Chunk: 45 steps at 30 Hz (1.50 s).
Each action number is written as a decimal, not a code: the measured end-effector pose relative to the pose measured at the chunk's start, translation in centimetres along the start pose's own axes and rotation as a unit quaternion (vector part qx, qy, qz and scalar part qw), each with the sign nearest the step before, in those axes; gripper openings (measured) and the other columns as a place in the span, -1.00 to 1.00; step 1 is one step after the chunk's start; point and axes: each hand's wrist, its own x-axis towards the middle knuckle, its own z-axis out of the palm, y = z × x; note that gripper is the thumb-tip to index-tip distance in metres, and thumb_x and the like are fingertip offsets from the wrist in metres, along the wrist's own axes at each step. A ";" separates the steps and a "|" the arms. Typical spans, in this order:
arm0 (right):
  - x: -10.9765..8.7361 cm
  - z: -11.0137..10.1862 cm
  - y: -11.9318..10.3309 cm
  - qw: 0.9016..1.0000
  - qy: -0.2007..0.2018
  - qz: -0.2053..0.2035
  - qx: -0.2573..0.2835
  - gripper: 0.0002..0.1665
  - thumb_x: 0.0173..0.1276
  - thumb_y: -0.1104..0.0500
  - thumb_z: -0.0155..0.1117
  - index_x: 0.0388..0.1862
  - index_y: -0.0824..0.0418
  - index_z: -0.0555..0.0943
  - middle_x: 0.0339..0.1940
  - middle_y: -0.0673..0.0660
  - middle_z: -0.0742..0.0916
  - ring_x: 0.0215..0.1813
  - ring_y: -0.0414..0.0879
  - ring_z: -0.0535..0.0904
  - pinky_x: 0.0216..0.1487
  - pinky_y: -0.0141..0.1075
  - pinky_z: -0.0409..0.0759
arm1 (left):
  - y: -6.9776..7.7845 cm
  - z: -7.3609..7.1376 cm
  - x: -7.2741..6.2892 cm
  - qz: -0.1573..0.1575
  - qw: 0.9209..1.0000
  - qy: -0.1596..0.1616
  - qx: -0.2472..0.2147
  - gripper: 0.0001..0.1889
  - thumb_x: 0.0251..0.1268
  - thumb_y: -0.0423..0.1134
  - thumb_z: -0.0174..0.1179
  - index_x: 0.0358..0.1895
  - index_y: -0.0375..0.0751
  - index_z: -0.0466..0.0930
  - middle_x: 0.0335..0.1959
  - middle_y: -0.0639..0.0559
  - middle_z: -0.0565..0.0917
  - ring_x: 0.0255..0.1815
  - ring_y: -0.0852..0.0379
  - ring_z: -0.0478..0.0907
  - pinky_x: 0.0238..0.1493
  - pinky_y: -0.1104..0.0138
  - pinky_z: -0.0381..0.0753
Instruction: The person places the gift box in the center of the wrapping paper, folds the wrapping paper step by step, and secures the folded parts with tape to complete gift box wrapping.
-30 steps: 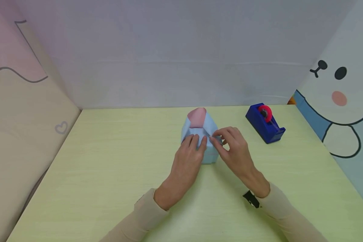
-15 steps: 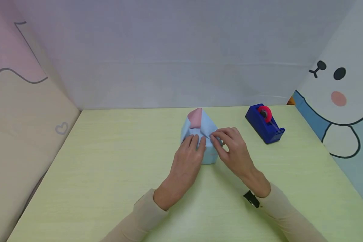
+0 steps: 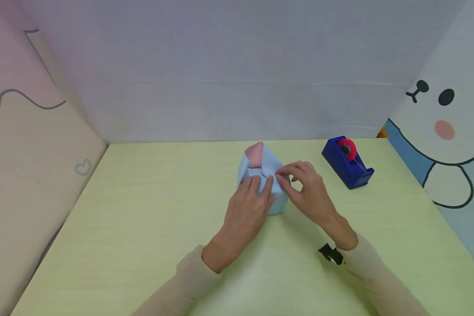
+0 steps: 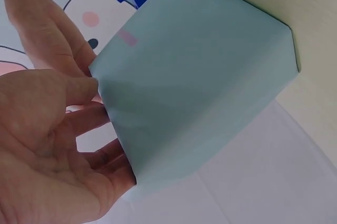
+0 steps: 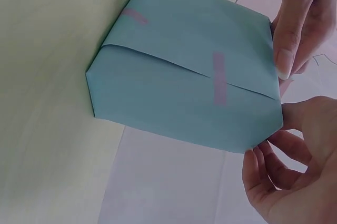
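A box-shaped package of light blue paper [image 3: 278, 204] stands upright on the table, pink inside showing at its raised back flap [image 3: 254, 156]. Pink tape strips [image 5: 219, 79] cross an overlapping seam on one side, seen from the right wrist. My left hand [image 3: 246, 210] rests its fingers on the folded top, pressing near the front edge. At the top's right corner, my right hand [image 3: 310, 191] pinches a fold of the paper between thumb and fingers. In the left wrist view, the left fingers [image 4: 113, 174] line the package's top edge.
A blue tape dispenser [image 3: 347, 164] with a red-cored roll stands at the back right of the pale yellow-green table [image 3: 154, 210]. A grey-white backdrop [image 3: 221, 87] rises behind; printed panels with cartoon drawings flank both sides. A black strap piece [image 3: 331, 254] hangs by the right wrist.
The right side flap has folded further inward over the pink opening. My right hand has moved slightly up, and the left index finger slightly right. The dispenser stays put.
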 end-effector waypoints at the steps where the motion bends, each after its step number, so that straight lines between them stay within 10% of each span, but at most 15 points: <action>1: 0.0 0.0 0.0 1.000 0.000 0.003 -0.001 -0.85 0.32 0.37 0.44 -0.13 0.30 0.75 -0.15 0.15 0.74 -0.12 0.09 0.56 -0.17 -0.29 0.54 | 0.0 0.0 0.0 0.001 1.000 0.000 -0.002 -0.58 0.42 -0.07 0.35 0.20 -0.23 0.69 -0.15 -0.14 0.65 -0.14 0.00 0.55 -0.08 0.34 0.61; 13: 0.3 0.0 0.4 0.999 -0.011 0.044 0.010 -0.84 0.38 0.33 0.40 -0.08 0.30 0.73 0.14 0.30 0.69 0.09 0.14 0.67 -0.06 0.05 0.71 | -0.1 0.0 -0.1 0.035 0.999 -0.004 0.023 -0.58 0.42 -0.09 0.33 0.20 -0.28 0.68 0.12 -0.08 0.67 -0.02 -0.07 0.57 0.15 0.25 0.56; 22: 0.3 -0.1 0.8 0.999 -0.024 0.035 0.022 -0.83 0.38 0.32 0.40 -0.07 0.26 0.74 0.04 0.17 0.73 0.02 0.02 0.69 -0.02 -0.28 0.67 | 0.0 0.1 -0.2 0.041 0.998 -0.034 0.041 -0.50 0.42 -0.04 0.33 0.26 -0.31 0.61 0.17 -0.11 0.68 0.09 -0.09 0.58 0.25 0.19 0.53; 37: 0.3 -0.3 1.2 0.997 -0.061 0.021 0.044 -0.72 0.43 0.35 0.33 0.08 0.27 0.74 0.15 0.27 0.71 0.23 0.21 0.59 0.16 0.17 0.58 | -0.1 0.6 -0.5 0.026 0.997 -0.038 0.055 -0.38 0.41 0.12 0.30 0.34 -0.23 0.53 0.30 -0.15 0.62 0.12 -0.11 0.54 0.14 0.19 0.55; 45: 0.2 0.0 1.6 0.996 -0.061 0.019 0.069 -0.69 0.44 0.36 0.31 0.12 0.24 0.71 0.13 0.15 0.73 0.13 0.03 0.65 0.06 -0.17 0.64 | -0.2 0.6 -0.6 0.029 0.998 -0.029 0.050 -0.39 0.41 0.12 0.29 0.32 -0.25 0.55 0.28 -0.17 0.62 0.11 -0.12 0.55 0.14 0.19 0.55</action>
